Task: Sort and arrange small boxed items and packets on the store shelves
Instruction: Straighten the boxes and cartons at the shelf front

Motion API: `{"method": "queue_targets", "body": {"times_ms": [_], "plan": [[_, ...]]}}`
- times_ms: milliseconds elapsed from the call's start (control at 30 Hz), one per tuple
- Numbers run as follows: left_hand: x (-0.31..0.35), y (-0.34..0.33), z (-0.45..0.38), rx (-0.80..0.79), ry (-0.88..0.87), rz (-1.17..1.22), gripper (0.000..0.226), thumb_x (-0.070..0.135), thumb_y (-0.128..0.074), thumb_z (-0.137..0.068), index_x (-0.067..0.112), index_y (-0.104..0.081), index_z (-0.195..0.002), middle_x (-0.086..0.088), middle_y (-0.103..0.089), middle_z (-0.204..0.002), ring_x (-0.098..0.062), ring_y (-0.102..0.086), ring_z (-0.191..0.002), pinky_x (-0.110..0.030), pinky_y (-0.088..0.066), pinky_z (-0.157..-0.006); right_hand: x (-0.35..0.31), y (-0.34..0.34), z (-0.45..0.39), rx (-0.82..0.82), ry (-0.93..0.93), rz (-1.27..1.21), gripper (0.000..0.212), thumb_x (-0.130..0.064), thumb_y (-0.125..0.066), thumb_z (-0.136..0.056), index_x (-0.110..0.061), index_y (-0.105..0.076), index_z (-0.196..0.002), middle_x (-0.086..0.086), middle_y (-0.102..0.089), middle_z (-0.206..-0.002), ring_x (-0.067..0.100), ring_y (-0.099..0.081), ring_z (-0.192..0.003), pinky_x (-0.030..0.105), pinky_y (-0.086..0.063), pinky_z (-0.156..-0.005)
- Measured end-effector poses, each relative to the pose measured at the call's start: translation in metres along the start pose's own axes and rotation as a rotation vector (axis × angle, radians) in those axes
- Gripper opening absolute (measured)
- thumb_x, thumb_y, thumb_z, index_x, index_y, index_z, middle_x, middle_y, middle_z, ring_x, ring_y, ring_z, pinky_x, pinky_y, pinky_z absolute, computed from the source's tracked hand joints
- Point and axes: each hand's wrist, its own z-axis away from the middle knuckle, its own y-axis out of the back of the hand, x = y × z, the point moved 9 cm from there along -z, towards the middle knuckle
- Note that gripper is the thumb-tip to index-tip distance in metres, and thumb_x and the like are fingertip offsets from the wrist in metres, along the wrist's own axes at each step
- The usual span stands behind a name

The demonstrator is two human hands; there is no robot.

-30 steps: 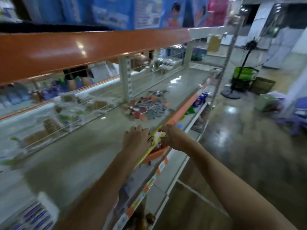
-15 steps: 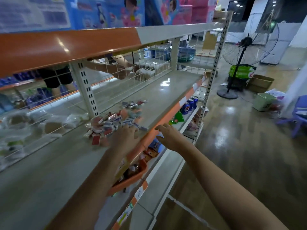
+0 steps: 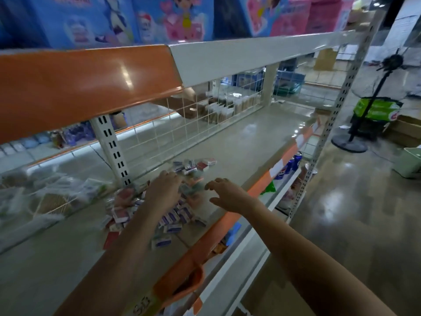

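A shop aisle with a glossy floor is running alongside a grey metal shelf (image 3: pixel 239 142) edged in orange, and on that shelf, near its front lip, a loose heap of small boxes (image 3: pixel 173 221) is lying. They are looking like little card packs, some red and white, others purple and white, tumbled at all angles with a few strays (image 3: pixel 200 165) sitting further back toward the wire grille (image 3: pixel 193 124); the print is too blurred to read.

The left hand (image 3: pixel 165 190) is resting palm-down on the heap with fingers spread, its grip flat and holding nothing that I can see. The right hand (image 3: pixel 224 193) is hovering just beside the heap's right edge, fingers loosely curled and empty.

The step seems to be gathering the scatter. It would go best by sweeping both palms inward to bunch the boxes, keeping them away from the front lip so none are slipping off, then separating red from purple before squaring them into rows.

Outward, an orange basket (image 3: pixel 182 283) is hanging below the shelf edge, and a standing fan (image 3: pixel 373 96) is waiting on the floor beyond.
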Motion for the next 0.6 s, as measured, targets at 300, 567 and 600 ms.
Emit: {"method": "queue_targets", "body": {"times_ms": [300,567,600], "plan": [[0.002,-0.021,-0.021,-0.09,0.012,0.02,0.075,-0.007,-0.049,-0.08,0.049,-0.044,-0.129,0.004,-0.048,-0.136,-0.022,-0.046,-0.116,-0.033,-0.043,-0.076,-0.01,-0.024,-0.043,-0.03,0.181,-0.076,0.033,-0.027,-0.054,-0.09,-0.021,-0.056,-0.123,0.007,-0.056,-0.117,0.025,-0.048,-0.109,0.027,-0.033,-0.08],[0.0,-0.007,-0.016,-0.064,0.118,0.047,0.035,0.026,-0.065,-0.084,0.034,-0.055,-0.116,0.004,-0.056,-0.112,-0.017,-0.047,-0.109,-0.032,-0.044,-0.082,-0.007,-0.019,-0.051,-0.102,0.334,-0.113,0.036,-0.025,-0.057,-0.088,-0.011,-0.055,-0.121,0.011,-0.055,-0.121,0.027,-0.048,-0.111,0.031,-0.037,-0.087],[-0.001,-0.005,-0.014,-0.055,0.14,0.061,0.033,0.03,-0.065,-0.084,0.033,-0.055,-0.115,0.004,-0.056,-0.11,-0.015,-0.047,-0.108,-0.032,-0.044,-0.082,-0.007,-0.015,-0.049,-0.098,0.35,-0.138,0.034,-0.024,-0.057,-0.088,-0.01,-0.055,-0.12,0.01,-0.056,-0.12,0.025,-0.049,-0.109,0.029,-0.037,-0.086]]}}
